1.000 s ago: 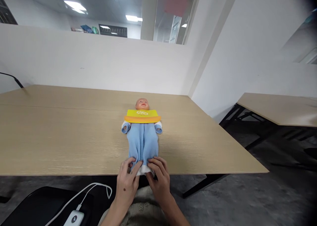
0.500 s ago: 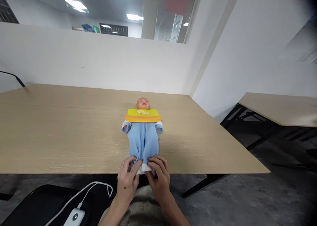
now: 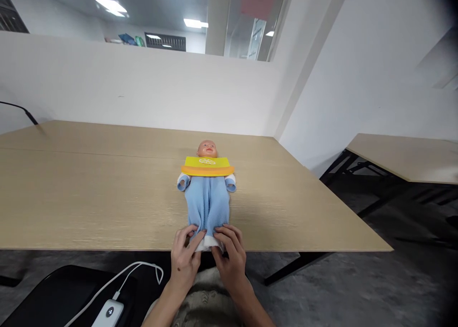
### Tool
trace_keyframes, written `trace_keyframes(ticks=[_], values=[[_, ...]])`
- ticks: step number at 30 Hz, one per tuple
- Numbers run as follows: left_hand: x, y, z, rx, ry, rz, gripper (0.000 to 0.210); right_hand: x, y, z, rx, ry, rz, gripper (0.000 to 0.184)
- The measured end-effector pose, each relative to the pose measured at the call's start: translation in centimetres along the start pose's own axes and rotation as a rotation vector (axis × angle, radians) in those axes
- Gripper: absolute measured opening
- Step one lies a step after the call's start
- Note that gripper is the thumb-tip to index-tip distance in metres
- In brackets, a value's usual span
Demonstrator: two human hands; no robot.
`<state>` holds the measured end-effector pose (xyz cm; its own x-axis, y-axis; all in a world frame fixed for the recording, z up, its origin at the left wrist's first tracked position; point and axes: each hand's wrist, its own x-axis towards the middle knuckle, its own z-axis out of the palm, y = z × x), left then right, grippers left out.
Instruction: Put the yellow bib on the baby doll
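A baby doll point(image 3: 207, 149) lies face up on the table, its head away from me. It wears a yellow bib point(image 3: 207, 163) with an orange lower edge and a white print. Its light blue outfit point(image 3: 208, 198) has white trim at the bottom end, close to the table's front edge. My left hand point(image 3: 185, 253) pinches the left side of the outfit's lower end, fingers curled on the cloth. On the other side, my right hand point(image 3: 231, 251) grips the lower right corner in the same way. The doll's feet are hidden.
The wooden table point(image 3: 107, 193) ends just before my body. A white power bank point(image 3: 108, 312) with a white cable point(image 3: 118, 273) lies at lower left by a black chair point(image 3: 64, 293). A second table point(image 3: 411, 157) stands to the right, and a black cable point(image 3: 25, 111) is at far left.
Hardly anything differs. Both hands stay on the outfit's lower end, and the view has shifted very slightly.
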<state>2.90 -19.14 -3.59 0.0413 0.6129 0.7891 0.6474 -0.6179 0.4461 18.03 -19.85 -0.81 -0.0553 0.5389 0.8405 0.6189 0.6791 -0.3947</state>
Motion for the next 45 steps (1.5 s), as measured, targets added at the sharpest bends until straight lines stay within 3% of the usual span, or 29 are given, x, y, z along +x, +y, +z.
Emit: trace_keyframes(ticks=[9,45], values=[[0.47,-0.91,-0.88,-0.033,0.01,0.155,0.051,-0.41,0.21,0.65,-0.006,0.0,0.012,0.019],[0.77,-0.17,-0.63,-0.013,0.026,0.098,0.038,-0.49,0.27,0.57,0.012,-0.026,0.02,0.018]])
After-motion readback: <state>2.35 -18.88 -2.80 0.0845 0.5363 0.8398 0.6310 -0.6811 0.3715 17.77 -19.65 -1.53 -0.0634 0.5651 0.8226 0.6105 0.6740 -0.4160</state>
